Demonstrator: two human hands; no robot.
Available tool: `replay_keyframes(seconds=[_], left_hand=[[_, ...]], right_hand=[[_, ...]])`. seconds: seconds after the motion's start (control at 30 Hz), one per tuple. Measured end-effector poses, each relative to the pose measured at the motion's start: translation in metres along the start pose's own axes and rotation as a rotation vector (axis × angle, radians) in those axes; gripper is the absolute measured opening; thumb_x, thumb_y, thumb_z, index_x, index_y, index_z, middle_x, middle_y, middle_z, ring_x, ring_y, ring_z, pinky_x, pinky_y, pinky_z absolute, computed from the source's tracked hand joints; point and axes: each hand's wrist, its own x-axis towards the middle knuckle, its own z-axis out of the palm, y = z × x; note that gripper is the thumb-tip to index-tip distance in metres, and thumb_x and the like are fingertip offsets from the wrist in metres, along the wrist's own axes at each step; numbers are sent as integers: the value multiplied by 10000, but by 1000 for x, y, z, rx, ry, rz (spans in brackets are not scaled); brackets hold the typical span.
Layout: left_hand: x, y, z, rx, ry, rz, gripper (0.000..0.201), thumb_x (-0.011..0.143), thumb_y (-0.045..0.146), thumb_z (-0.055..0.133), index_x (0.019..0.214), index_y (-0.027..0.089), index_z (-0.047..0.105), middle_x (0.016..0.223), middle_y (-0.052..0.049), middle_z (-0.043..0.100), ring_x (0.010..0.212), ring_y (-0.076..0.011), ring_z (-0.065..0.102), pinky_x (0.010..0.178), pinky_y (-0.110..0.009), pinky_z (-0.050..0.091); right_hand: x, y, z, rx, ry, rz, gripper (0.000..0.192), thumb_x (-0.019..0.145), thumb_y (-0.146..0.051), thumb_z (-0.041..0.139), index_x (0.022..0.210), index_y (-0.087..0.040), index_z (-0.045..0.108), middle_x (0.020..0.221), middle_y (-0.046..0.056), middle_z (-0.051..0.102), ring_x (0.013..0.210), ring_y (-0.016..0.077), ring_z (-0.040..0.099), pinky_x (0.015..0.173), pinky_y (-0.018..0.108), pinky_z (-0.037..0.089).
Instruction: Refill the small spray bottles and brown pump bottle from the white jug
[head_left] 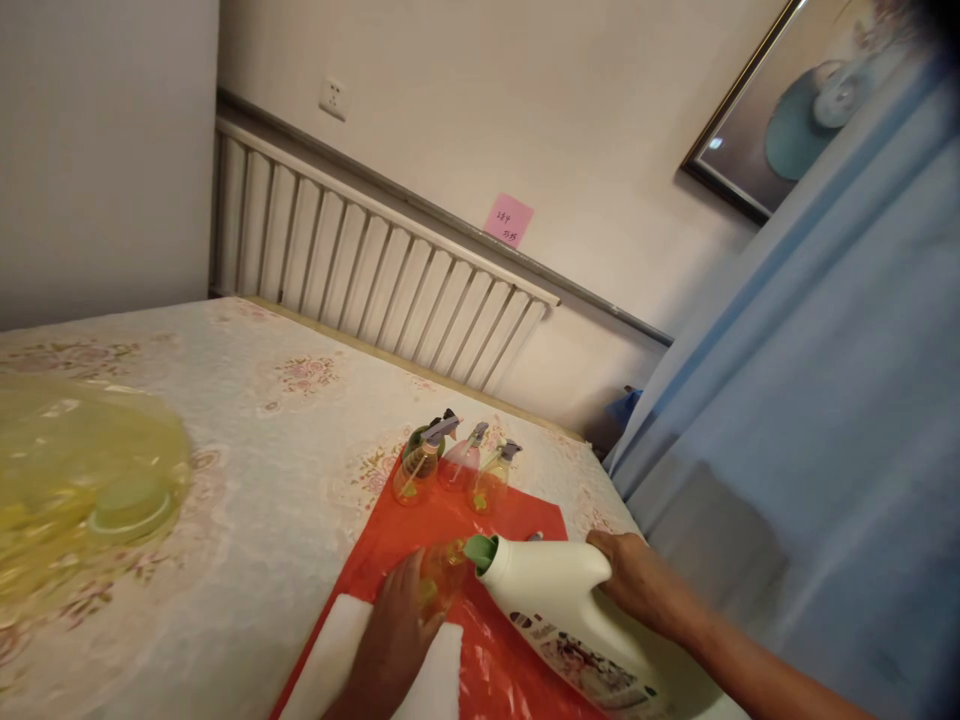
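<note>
While my right hand grips the handle end of a big white detergent jug, the jug lies tipped over toward the left, its green spout meeting the top of a small amber bottle. I have my left hand wrapped around that small bottle from below, fingers closed on its side, so both hands are holding something. The small bottle stands on a red plastic sheet, and the jug's printed label faces down toward the same sheet. Just beside my left wrist, a folded white cloth lies across the sheet's near left edge.

Farther up the red sheet, three small spray bottles stand upright in a close row, each with a grey trigger head and yellowish or pinkish liquid inside. A dark green round thing sits just behind the leftmost of them; I cannot tell what it is.

All of this rests on a bed covered with a pale quilted spread printed with pink flowers. At the far left, very near the camera and blurred, a large yellow translucent container with a green cap lies on the spread. Behind the bed runs a white ribbed headboard, with a wall socket and a pink sticky note on the wall above it. A blue curtain hangs down the right side, and a framed picture shows above it.
</note>
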Motion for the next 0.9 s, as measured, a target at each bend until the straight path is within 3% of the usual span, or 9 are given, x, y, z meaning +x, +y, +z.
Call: replay_keyframes(seconds=[0.37,0.7,0.9], left_hand=[[-1,-3,3,10,-11,-8,667,785,282,541,1411,190,328,1437,-148,498,1357,-316,446,1158,-486,346],[-2,-11,8,-14,42,53,686,781,259,559,1418,218,309,1416,-136,507,1334,-322,471,1128,-559,367],[-1,-8,7,2,42,34,648,789,277,539,1400,179,346,1401,-148,524,1330,-319,479,1125,-539,379]], right_hand=[[0,1,0,-1,1,0,123,789,-139,483,738,-199,578,794,39,723,734,160,660,599,222,358],[1,4,0,-39,-7,10,114,792,-142,499,748,-197,588,794,42,723,722,157,651,591,221,350],[2,6,0,-57,-2,-7,115,775,-122,501,753,-196,586,784,38,718,717,154,646,589,221,343]])
